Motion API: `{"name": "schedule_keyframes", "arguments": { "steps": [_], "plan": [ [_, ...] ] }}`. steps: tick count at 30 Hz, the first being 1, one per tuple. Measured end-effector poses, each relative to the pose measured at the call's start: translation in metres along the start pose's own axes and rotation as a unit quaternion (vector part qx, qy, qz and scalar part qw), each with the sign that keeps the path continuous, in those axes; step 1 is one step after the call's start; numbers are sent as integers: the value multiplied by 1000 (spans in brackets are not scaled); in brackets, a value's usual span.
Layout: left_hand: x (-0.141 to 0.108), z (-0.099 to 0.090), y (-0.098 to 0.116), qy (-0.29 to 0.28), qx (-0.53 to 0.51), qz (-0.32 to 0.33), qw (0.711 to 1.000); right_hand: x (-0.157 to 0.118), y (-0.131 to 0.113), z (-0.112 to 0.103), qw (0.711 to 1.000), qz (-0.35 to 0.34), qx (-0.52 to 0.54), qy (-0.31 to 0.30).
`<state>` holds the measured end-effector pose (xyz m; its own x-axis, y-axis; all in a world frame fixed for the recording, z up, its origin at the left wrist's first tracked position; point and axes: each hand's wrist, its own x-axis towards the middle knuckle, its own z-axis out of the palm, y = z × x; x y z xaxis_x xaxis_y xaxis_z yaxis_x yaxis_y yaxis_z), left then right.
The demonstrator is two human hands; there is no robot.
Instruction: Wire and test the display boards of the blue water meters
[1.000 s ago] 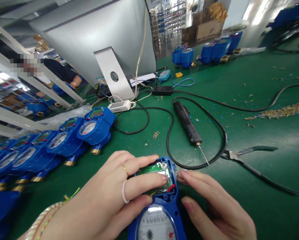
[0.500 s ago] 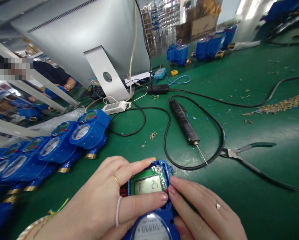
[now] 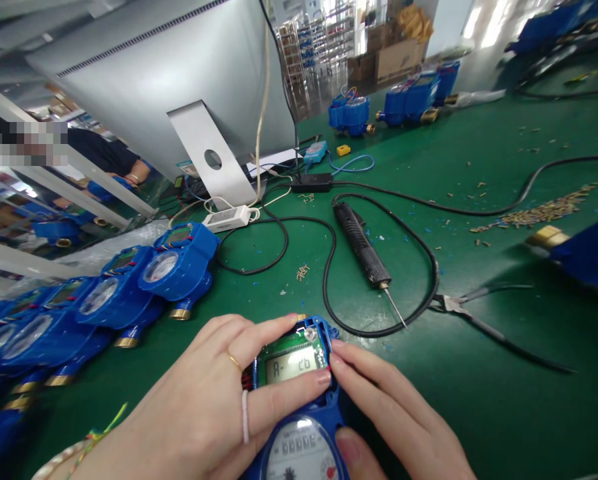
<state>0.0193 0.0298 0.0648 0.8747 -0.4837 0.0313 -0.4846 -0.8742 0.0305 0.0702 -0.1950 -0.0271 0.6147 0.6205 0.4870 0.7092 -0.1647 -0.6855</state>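
Observation:
A blue water meter [image 3: 306,407] lies before me at the bottom centre, its upper housing uncovered. Inside, a green circuit board carries a lit display [image 3: 296,363] reading "A- 26". My left hand [image 3: 213,393] grips the meter from the left, one finger at its top edge and another across the housing below the display. Along the right edge, my right hand [image 3: 389,407] presses two fingertips near a bit of red wire, its thumb by the round dial. A black electric screwdriver [image 3: 361,243] and grey-handled pliers [image 3: 451,303] lie beyond.
Several blue meters [image 3: 171,267] line the left side. A monitor [image 3: 179,80] stands behind them. Small brass screws [image 3: 549,207] are heaped at right, and a black cable [image 3: 429,197] crosses the bench. Another blue meter [image 3: 589,250] juts in from the right edge.
The display went from 24 to 26. A blue meter with a brass end has entered at the right edge. Both hands keep nearly the same hold; the view has shifted slightly.

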Motion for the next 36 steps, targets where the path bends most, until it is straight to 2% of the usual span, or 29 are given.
{"name": "schedule_keyframes", "arguments": {
  "steps": [4,8,13,16,19,23,29,31,34,36],
  "plan": [
    [-1,-2,1,-15,-13,-9,1000,0,-1,4,999,-14,-14,30],
    [0,-5,3,-7,-96,-54,994,9,-1,-4,999,-27,-9,34],
    [1,-5,3,14,-190,-145,971,36,0,-13,987,116,115,1],
    [-2,-1,2,37,-224,-150,962,50,1,-10,972,138,181,-59],
    [-5,5,4,73,-274,-185,941,57,0,-7,957,167,224,-77],
    [-7,15,7,110,-372,-271,881,57,-1,-7,952,198,218,-84],
    [-7,37,2,154,-522,-240,804,52,9,-7,969,172,139,-114],
    [-7,46,1,166,-597,-230,750,51,15,-8,972,162,115,-126],
    [-8,59,3,171,-721,-186,645,51,19,-10,975,136,111,-137],
    [-7,65,5,174,-767,-149,599,53,21,-12,975,118,120,-144]
  ]
}}
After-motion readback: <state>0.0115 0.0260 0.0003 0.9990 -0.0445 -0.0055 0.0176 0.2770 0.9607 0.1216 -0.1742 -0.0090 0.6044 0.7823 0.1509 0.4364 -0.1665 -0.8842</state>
